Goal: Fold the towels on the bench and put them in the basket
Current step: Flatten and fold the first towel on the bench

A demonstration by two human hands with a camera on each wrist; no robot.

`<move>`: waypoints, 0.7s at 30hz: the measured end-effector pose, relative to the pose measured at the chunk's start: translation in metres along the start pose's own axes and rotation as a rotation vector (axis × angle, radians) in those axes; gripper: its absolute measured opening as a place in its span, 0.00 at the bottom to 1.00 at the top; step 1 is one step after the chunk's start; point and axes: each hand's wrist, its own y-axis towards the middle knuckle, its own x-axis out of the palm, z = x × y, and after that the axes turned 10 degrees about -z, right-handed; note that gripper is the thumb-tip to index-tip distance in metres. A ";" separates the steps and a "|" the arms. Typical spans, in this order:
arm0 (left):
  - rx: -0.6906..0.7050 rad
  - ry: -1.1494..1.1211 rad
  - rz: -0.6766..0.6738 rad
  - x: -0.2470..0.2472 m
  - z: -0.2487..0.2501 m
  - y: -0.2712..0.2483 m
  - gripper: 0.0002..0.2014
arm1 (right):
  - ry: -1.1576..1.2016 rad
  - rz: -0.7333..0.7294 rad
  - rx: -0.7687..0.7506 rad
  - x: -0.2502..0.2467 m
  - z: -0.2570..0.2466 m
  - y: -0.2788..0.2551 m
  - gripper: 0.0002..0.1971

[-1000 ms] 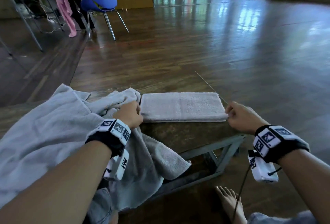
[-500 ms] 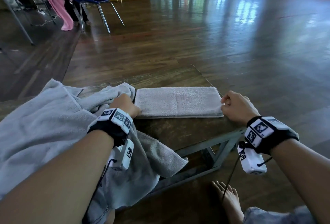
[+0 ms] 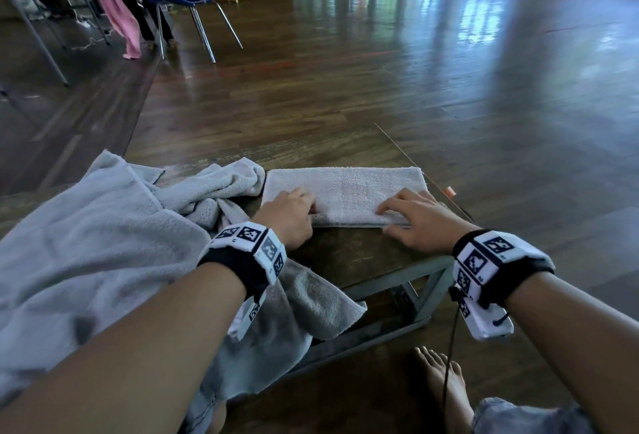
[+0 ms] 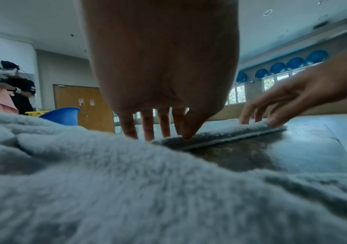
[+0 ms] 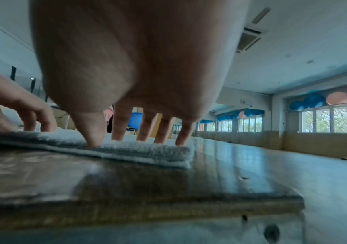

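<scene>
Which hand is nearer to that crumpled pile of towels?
Left. The left hand rests on the folded towel's end beside the crumpled pile; the right hand rests on its far end.

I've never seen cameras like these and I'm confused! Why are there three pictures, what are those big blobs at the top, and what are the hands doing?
No machine here: a person wears three cameras. One sits on the head and looks down; one sits on each wrist, so the blobs are palms seen close up. The left hand and right hand rest spread fingers on the flat folded grey towel, thumbs at its near edge. It lies on the dark wooden bench. Beside it sits a crumpled grey towel heap. Nothing is lifted.
</scene>
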 end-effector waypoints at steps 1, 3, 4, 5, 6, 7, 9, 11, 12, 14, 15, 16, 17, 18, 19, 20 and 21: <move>-0.018 0.024 -0.018 0.001 0.002 0.001 0.11 | -0.025 -0.013 0.014 -0.003 -0.002 0.000 0.12; -0.035 0.020 -0.055 -0.002 0.006 0.002 0.08 | -0.072 -0.048 0.049 -0.010 -0.006 -0.004 0.08; -0.027 0.000 -0.066 -0.004 0.010 0.002 0.08 | -0.090 -0.057 0.061 -0.013 -0.009 -0.006 0.09; -0.009 -0.031 -0.052 -0.004 0.014 0.002 0.08 | -0.102 -0.033 0.064 -0.013 -0.011 -0.007 0.12; 0.013 -0.065 -0.015 -0.003 0.018 0.003 0.08 | -0.111 0.028 0.056 -0.012 -0.013 -0.008 0.14; 0.038 -0.094 0.040 -0.001 0.022 0.003 0.07 | -0.116 0.114 0.034 -0.009 -0.016 -0.009 0.14; 0.088 -0.098 0.123 0.006 0.029 0.006 0.09 | -0.105 0.208 -0.022 -0.002 -0.023 -0.006 0.16; 0.102 -0.031 0.078 0.013 0.035 0.010 0.19 | -0.045 0.138 -0.060 0.004 -0.030 0.001 0.26; 0.086 -0.003 0.017 0.017 0.037 0.012 0.24 | -0.017 0.084 -0.071 0.008 -0.033 0.006 0.30; 0.014 0.017 -0.142 0.025 0.038 0.015 0.32 | -0.013 -0.022 -0.065 0.017 -0.035 0.016 0.34; -0.025 0.014 -0.213 0.028 0.037 0.017 0.34 | -0.020 -0.068 -0.047 0.021 -0.035 0.021 0.36; -0.051 0.009 -0.261 0.031 0.034 0.018 0.33 | -0.020 -0.101 -0.029 0.025 -0.033 0.025 0.38; -0.064 0.008 -0.290 0.032 0.032 0.019 0.33 | -0.018 -0.119 -0.017 0.027 -0.031 0.028 0.39; -0.071 0.006 -0.308 0.032 0.029 0.020 0.32 | -0.017 -0.128 -0.011 0.029 -0.028 0.030 0.40; -0.077 0.002 -0.317 0.031 0.027 0.020 0.32 | -0.018 -0.136 -0.005 0.029 -0.025 0.031 0.41; -0.085 -0.004 -0.321 0.031 0.024 0.020 0.32 | -0.022 -0.149 0.009 0.029 -0.021 0.031 0.44; -0.100 -0.008 -0.320 0.030 0.021 0.019 0.33 | -0.024 -0.164 0.032 0.029 -0.018 0.030 0.49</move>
